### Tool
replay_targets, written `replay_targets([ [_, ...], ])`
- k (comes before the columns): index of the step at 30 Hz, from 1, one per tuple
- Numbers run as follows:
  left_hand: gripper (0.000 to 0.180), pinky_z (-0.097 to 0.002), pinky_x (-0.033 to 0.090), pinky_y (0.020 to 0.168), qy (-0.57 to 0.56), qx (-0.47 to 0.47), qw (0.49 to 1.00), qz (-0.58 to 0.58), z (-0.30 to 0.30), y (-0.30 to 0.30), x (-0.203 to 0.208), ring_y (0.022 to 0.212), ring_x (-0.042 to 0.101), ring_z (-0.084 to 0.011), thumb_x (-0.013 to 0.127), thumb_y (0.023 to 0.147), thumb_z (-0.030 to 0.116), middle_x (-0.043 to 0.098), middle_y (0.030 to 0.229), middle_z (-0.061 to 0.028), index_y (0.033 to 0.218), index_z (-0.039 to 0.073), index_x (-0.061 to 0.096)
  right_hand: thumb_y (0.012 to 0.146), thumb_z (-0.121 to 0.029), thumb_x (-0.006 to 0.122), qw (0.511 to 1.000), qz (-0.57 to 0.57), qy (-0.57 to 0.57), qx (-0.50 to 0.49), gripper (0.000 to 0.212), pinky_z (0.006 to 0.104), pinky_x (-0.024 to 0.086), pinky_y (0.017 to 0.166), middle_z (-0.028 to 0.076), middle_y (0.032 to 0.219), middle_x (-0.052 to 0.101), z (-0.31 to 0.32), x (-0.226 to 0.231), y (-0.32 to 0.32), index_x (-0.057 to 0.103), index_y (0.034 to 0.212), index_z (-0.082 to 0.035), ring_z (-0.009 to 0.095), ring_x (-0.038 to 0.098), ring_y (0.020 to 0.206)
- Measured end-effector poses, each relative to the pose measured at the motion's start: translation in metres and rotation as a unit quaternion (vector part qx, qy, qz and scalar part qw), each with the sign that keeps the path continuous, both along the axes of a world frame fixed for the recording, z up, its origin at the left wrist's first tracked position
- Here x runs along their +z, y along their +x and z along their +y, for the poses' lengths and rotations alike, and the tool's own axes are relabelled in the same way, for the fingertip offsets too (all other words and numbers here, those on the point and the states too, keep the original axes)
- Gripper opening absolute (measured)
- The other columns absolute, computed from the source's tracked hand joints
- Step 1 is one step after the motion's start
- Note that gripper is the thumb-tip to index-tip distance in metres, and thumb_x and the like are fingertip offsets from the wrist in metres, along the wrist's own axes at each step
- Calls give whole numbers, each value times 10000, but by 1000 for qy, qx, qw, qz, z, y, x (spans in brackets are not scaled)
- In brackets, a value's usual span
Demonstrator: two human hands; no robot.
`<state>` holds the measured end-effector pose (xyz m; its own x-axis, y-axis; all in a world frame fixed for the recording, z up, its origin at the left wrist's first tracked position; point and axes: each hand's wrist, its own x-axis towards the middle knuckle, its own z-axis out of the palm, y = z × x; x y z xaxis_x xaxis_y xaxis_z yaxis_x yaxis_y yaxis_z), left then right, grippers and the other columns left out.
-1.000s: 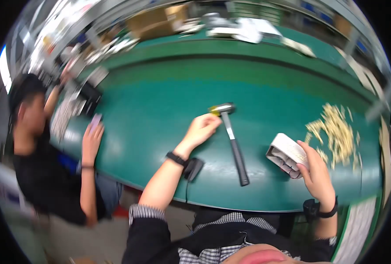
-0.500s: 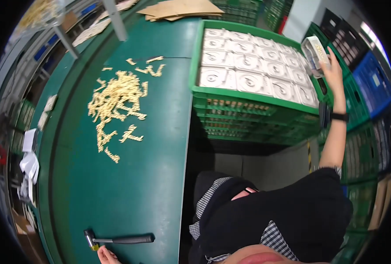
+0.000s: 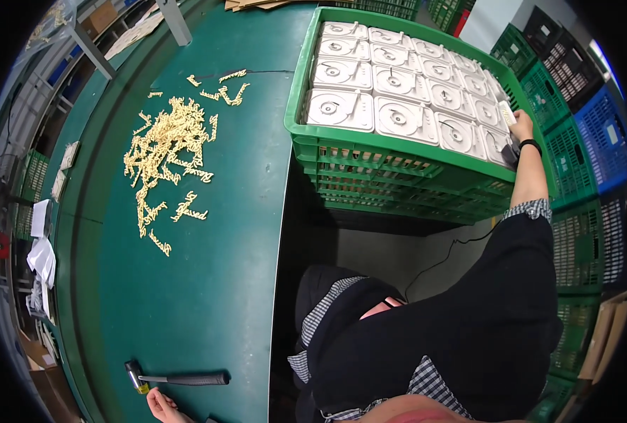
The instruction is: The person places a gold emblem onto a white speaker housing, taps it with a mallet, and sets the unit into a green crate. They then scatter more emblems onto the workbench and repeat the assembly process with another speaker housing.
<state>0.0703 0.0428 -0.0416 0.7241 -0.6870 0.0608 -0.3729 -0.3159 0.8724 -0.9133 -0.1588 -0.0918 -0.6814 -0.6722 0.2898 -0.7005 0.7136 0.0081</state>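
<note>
At the far right of the crate, my right hand (image 3: 521,125) grips a white square plastic case (image 3: 507,113) by its edge, so only a narrow side of it shows. It sits low, against the rows of similar white cases (image 3: 401,118) inside the green crate (image 3: 405,144). Each of those has a round recess and a small dark part on top. My left hand (image 3: 164,407) rests at the bottom of the green table with loosely bent fingers and nothing visible in them. Its fingertips are beside the yellow face of a small mallet (image 3: 183,379) with a black handle.
A pile of cream-coloured word-shaped cutouts (image 3: 169,137) lies on the green table (image 3: 207,296), with several loose ones around it. Stacked blue crates (image 3: 599,130) and green crates (image 3: 567,166) stand at the right. Flat cardboard (image 3: 267,3) lies at the table's far end. A dark cable (image 3: 444,255) hangs near the floor.
My right hand has lowered the white case from above the crate's right rim down to the cases inside. My left hand stays beside the mallet. The whole view has shifted slightly.
</note>
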Motion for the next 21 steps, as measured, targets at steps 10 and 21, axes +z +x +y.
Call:
replay_targets([
  [10,169,-234,375,582,7,27,1000,8,3,-12,4,650,448,-98,614,864,179,503,730,3,943,33,582,794,-487,571,950,-141,-116,-252,538,352,451,848,150,1067,631,-1,28,-13,612,1082,-35,249,625,917],
  [21,155,-176,209,464,-10,23,1000,14,12,23,-9,530,306,5,561,906,205,396,630,97,936,59,605,918,-300,435,976,87,-162,120,371,404,462,701,201,890,645,-30,81,22,642,950,6,323,604,829],
])
